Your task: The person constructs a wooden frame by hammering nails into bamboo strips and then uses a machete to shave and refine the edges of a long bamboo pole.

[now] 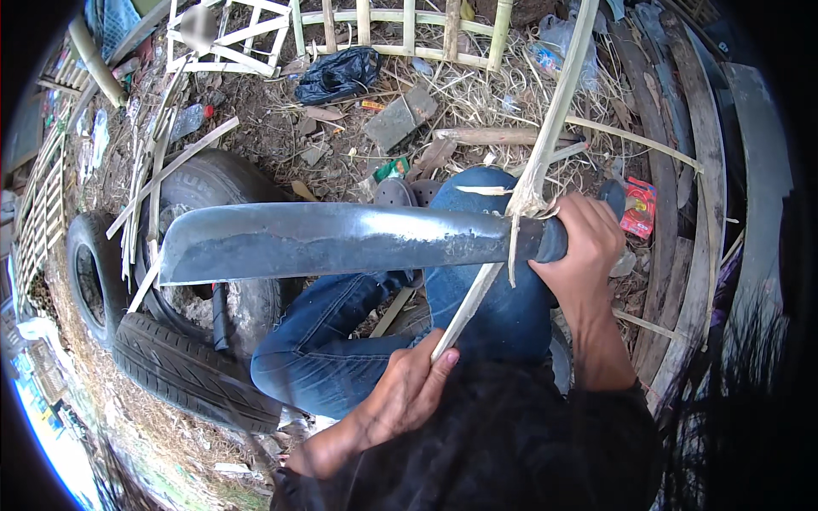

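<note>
My right hand is closed around the dark handle of a machete. Its broad, worn blade points left, above my knees in blue jeans. My left hand grips the lower end of a long bamboo strip, which slants up to the right and runs out past the top edge. Blade and strip cross close to the handle, where frayed shavings curl off the bamboo. A thin sliver hangs down over the blade there.
Old tyres lie at the left, with bamboo strips leaning on them. A hammer-like dark handle rests against one. Ahead are a black plastic bag, a concrete block and bamboo frames. Wooden planks line the right.
</note>
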### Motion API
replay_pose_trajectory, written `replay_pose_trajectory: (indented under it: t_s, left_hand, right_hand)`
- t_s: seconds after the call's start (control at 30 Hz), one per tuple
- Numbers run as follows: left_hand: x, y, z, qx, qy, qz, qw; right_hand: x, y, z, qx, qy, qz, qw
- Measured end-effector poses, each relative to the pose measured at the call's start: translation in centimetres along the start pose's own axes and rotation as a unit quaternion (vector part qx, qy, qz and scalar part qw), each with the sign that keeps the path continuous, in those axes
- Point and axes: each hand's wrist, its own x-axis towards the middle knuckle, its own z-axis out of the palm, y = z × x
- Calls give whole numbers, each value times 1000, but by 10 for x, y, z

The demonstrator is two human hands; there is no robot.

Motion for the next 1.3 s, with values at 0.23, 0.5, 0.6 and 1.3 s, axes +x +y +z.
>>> replay_pose_trajectory:
  t_s: [0.23, 0.5, 0.6, 1.3]
  left_hand:
    - [-13, -5, 16, -291, -87, -156, 940]
    - [7, -4, -11, -140, 44, -78, 986]
    - [17, -3, -9, -67, 67, -29, 995]
    - [31, 8, 9, 66, 132, 22, 989]
  right_hand:
    - [-3, 26, 20, 20, 54, 116, 992]
    - [5, 28, 7, 87, 4, -53, 995]
    - [18, 30, 3, 76, -39, -84, 993]
    - [28, 42, 3, 103, -104, -138, 980]
